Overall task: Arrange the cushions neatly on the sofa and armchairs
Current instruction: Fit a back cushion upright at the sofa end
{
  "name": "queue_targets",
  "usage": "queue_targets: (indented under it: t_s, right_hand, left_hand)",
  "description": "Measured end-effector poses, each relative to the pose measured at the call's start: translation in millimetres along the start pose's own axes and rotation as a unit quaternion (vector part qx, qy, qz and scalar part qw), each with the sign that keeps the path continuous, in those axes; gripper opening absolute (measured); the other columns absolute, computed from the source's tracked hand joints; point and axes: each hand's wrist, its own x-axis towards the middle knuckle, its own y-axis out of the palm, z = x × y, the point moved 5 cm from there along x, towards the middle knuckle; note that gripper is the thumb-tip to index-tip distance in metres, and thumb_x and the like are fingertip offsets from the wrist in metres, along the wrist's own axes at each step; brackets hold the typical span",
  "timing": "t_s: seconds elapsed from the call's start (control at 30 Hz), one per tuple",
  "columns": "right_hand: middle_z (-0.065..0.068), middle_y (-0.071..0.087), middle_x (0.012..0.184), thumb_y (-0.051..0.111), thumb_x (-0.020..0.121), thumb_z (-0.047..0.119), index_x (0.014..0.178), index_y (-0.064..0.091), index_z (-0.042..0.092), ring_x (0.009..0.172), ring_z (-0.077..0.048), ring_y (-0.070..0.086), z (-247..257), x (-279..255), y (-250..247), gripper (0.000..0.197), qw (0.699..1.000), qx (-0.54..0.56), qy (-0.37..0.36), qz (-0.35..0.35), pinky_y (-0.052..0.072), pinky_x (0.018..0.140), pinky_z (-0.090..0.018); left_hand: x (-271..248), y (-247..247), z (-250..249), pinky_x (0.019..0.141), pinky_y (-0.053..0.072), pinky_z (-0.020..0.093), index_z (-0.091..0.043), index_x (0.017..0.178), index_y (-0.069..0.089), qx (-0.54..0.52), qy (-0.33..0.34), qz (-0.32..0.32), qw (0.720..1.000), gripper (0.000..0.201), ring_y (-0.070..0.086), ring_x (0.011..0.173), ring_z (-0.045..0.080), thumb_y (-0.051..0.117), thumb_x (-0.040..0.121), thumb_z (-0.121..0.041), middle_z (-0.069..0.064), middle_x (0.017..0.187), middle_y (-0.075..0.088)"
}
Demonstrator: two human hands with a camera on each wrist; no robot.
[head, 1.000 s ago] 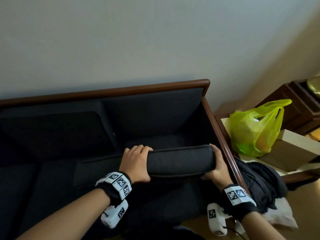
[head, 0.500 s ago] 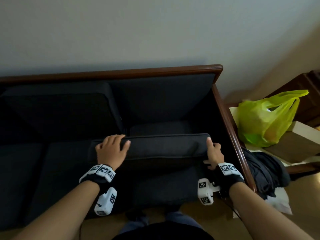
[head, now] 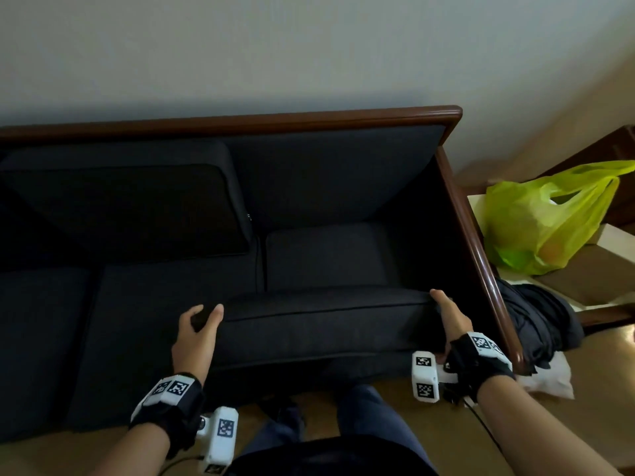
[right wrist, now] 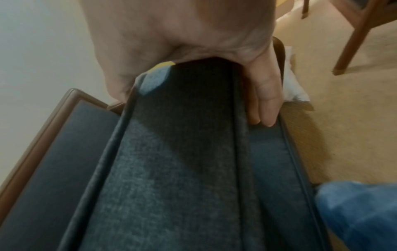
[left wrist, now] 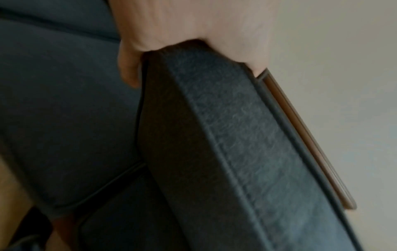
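Legs: blue trousers [head: 374, 417] are seen at the near edge, just in front of the sofa.
Left grip: the left hand [head: 196, 334] is closed round the left end of the held cushion [head: 323, 324], thumb on one face and fingers on the other, as shown close up in the left wrist view [left wrist: 193, 25].
Right grip: the right hand [head: 450, 317] is closed round the right end of the same cushion; in the right wrist view [right wrist: 193, 34] the fingers [right wrist: 266, 101] are curled over its piped edge.
Held cushion: a dark flat cushion is held on edge between both hands, over the near right part of the sofa seat.
Sofa: a dark upholstered sofa [head: 130, 321] with a brown wooden frame [head: 481, 255] is set against the wall.
Back cushion: one dark cushion [head: 127, 204] is leaned against the sofa back, far left of the held one.
Floor, right: a dark garment [head: 539, 321] is heaped beside the frame, with a white thing [head: 553, 379] under it that cannot be identified.
Desk: a low desk [head: 477, 204] is placed to the right of the sofa.
Bag: a translucent yellow-green plastic bag [head: 543, 221] is stood on the desk; something orange and green is dimly seen inside, but the contents cannot be told.
Box: a tan cardboard box [head: 598, 269] is set just beside the bag; its contents are hidden.
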Motion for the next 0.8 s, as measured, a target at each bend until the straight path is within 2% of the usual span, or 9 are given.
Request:
queue_targets:
  t_s: [0.1,0.17,0.23,0.3,0.37,0.47,0.57,0.67,0.8]
  right_hand:
    - [-0.019,0.057,0.129,0.079,0.058,0.061,0.139,0.047,0.01,0.108,-0.044,0.058,-10,-2,-4,0.101,0.999,0.033,0.039,-0.018,0.049,0.092,-0.057]
    - [-0.019,0.059,0.122,0.08,0.059,0.055,0.135,0.049,0.007,0.106,-0.044,0.058,-17,0,-8,0.095,0.997,0.05,0.047,-0.025,0.048,0.094,-0.058]
    - [-0.014,0.061,0.105,0.079,0.061,0.051,0.124,0.054,0.007,0.101,-0.041,0.059,-20,5,-11,0.081,0.997,0.056,0.037,-0.034,0.046,0.098,-0.058]
    - [-0.009,0.059,0.092,0.078,0.063,0.047,0.112,0.057,0.011,0.095,-0.037,0.06,-13,8,-13,0.064,0.997,0.058,0.015,-0.042,0.045,0.1,-0.055]
    - [-0.008,0.058,0.087,0.077,0.061,0.044,0.104,0.057,0.014,0.088,-0.033,0.06,1,15,-16,0.056,0.996,0.063,0.0,-0.056,0.046,0.1,-0.053]
    - [-0.008,0.055,0.083,0.077,0.066,0.037,0.098,0.051,0.016,0.077,-0.028,0.055,24,22,-15,0.046,0.995,0.073,-0.009,-0.067,0.047,0.096,-0.047]
    - [-0.009,0.058,0.089,0.078,0.067,0.034,0.107,0.056,0.01,0.086,-0.031,0.058,56,29,-18,0.051,0.994,0.083,-0.024,-0.072,0.048,0.096,-0.045]
    - [-0.011,0.058,0.107,0.078,0.071,0.034,0.131,0.055,0.003,0.099,-0.031,0.058,100,35,-23,0.071,0.991,0.085,-0.059,-0.087,0.046,0.097,-0.038]
    - [-0.007,0.056,0.101,0.071,0.08,0.032,0.128,0.057,0.002,0.09,-0.022,0.054,170,58,-11,0.059,0.99,0.071,-0.12,-0.01,0.047,0.082,-0.033]
  left_hand:
    - [6,-1,20,0.102,0.043,0.05,-0.032,0.13,0.054,-0.058,-0.079,0.044,0.994,0.074,0.053,0.119,0.032,0.074,0.067,-0.064,0.004,0.127,0.056]
    - [5,4,21,0.092,0.049,0.048,-0.025,0.132,0.055,-0.101,-0.113,0.078,0.985,0.068,0.059,0.111,0.032,0.076,0.073,-0.052,0.009,0.125,0.06]
    - [4,10,15,0.081,0.049,0.043,-0.02,0.129,0.054,-0.115,-0.123,0.092,0.981,0.056,0.061,0.1,0.031,0.074,0.081,-0.038,0.012,0.116,0.062]
    - [2,15,9,0.079,0.047,0.042,-0.018,0.127,0.054,-0.119,-0.116,0.082,0.983,0.048,0.06,0.095,0.03,0.072,0.084,-0.03,0.012,0.11,0.062]
    - [4,19,6,0.079,0.049,0.043,-0.017,0.124,0.056,-0.125,-0.115,0.063,0.983,0.047,0.062,0.096,0.033,0.073,0.081,-0.027,0.015,0.112,0.063]
    - [8,24,-6,0.088,0.053,0.053,-0.018,0.118,0.062,-0.146,-0.118,0.043,0.981,0.054,0.064,0.102,0.04,0.078,0.068,-0.029,0.02,0.116,0.066]
    - [17,35,-26,0.09,0.052,0.057,-0.017,0.116,0.063,-0.152,-0.111,0.05,0.981,0.06,0.065,0.102,0.042,0.078,0.06,-0.032,0.02,0.114,0.067]
    - [23,53,-60,0.089,0.053,0.052,-0.014,0.119,0.062,-0.168,-0.087,0.053,0.981,0.05,0.065,0.102,0.04,0.075,0.073,-0.029,0.02,0.113,0.067]
    - [39,83,-120,0.087,0.055,0.049,-0.016,0.12,0.064,-0.197,-0.036,0.044,0.979,0.063,0.068,0.101,0.034,0.08,0.066,-0.042,0.016,0.113,0.07]
